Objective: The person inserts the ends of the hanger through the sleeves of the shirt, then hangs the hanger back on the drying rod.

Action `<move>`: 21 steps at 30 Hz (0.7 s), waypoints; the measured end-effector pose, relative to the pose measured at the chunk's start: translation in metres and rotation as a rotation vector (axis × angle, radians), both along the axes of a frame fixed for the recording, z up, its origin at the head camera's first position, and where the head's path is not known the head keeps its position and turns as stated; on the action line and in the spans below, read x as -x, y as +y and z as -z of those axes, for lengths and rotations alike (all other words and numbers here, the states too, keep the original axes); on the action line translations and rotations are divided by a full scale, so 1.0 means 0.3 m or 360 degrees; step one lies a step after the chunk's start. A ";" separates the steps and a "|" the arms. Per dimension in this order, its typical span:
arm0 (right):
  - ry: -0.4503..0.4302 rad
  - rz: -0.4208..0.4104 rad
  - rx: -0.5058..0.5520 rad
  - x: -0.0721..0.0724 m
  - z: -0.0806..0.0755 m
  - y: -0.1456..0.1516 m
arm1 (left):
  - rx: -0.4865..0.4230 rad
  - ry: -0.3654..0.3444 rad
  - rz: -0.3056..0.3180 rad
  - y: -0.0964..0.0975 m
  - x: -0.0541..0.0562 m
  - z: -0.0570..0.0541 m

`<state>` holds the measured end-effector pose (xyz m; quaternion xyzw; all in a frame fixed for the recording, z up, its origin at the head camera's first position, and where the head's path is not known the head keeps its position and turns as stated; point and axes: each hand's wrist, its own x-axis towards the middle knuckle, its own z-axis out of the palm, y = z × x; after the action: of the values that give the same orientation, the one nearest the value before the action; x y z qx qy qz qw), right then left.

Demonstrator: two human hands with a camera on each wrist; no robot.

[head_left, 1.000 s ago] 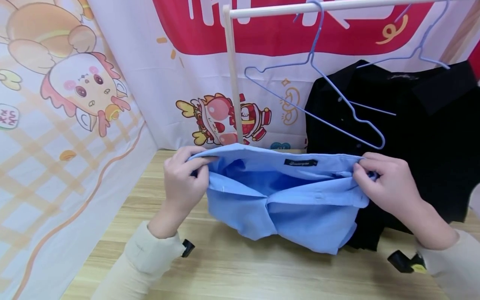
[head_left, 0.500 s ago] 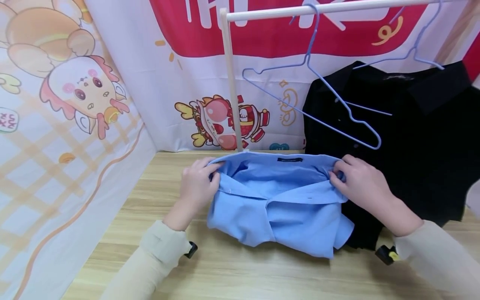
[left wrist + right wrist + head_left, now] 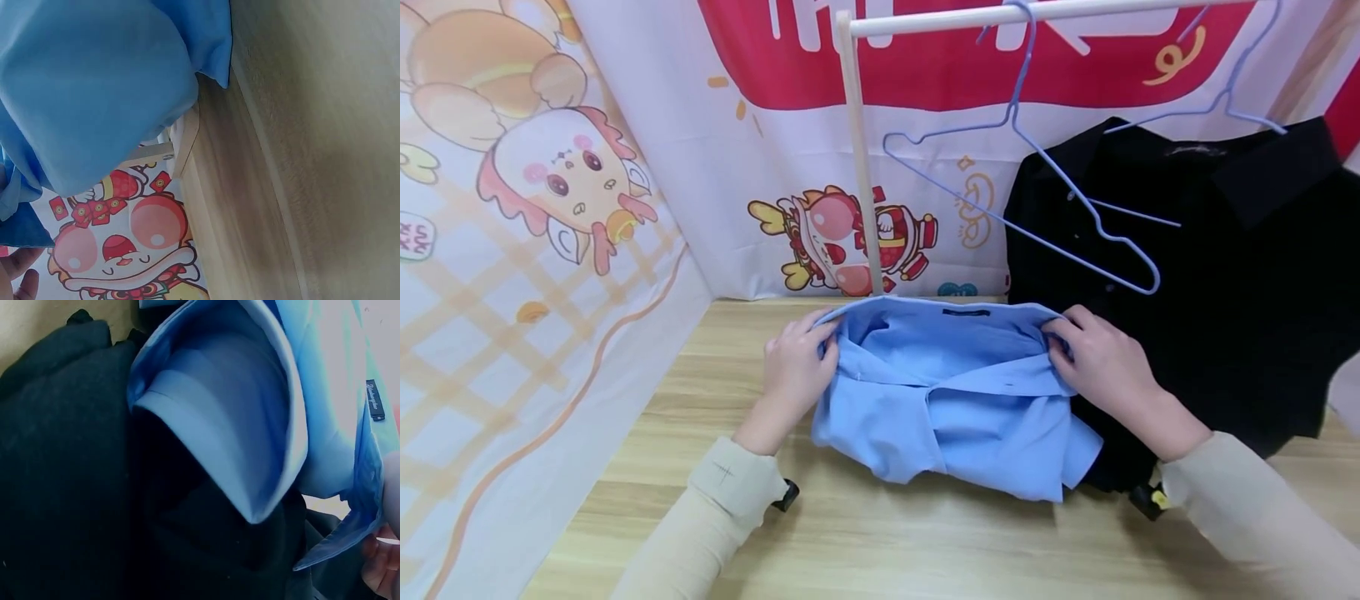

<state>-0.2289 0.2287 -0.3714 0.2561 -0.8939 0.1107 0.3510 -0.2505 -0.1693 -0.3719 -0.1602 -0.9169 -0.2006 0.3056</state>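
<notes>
A light blue shirt (image 3: 880, 433) with a small black label inside its collar is held up by both hands over the wooden table. My left hand (image 3: 797, 358) pinches the collar at its left end; in the left wrist view only some fingers (image 3: 19, 265) show at the lower left edge, beside the blue cloth (image 3: 94, 94). At the other end my right hand (image 3: 1101, 362) grips the collar, with thumb and fingers on the fabric. The right wrist view shows the black label (image 3: 375, 400) and an open fold of the blue shirt (image 3: 231, 412) over black cloth.
A blue wire hanger (image 3: 955, 131) dangles from a pale rail (image 3: 940, 22) behind the shirt. To the right are a second hanger (image 3: 1228, 92) and a black shirt (image 3: 1225, 300). Printed cloths (image 3: 550, 250) stand at the left and back of the wooden table (image 3: 880, 542).
Both hands have come closer together and the collar between them has slackened. The right hand has shifted left, the left hand right; the shirt sits slightly lower.
</notes>
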 end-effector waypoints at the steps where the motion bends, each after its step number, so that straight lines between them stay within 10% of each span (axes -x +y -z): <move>1: -0.0022 0.0013 0.0001 0.000 -0.004 0.000 | -0.0005 -0.0005 0.0002 0.001 0.002 -0.002; 11: -0.0088 0.0041 0.0000 0.013 -0.088 0.019 | -0.0184 -0.0044 0.0026 0.024 0.020 -0.052; 21: -0.0019 0.0010 0.0020 0.009 -0.091 0.009 | -0.0318 -0.0181 0.0108 0.017 -0.001 -0.027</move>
<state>-0.2317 0.2315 -0.3441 0.2505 -0.8960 0.1166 0.3477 -0.2503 -0.1640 -0.3639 -0.1483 -0.9022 -0.3100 0.2605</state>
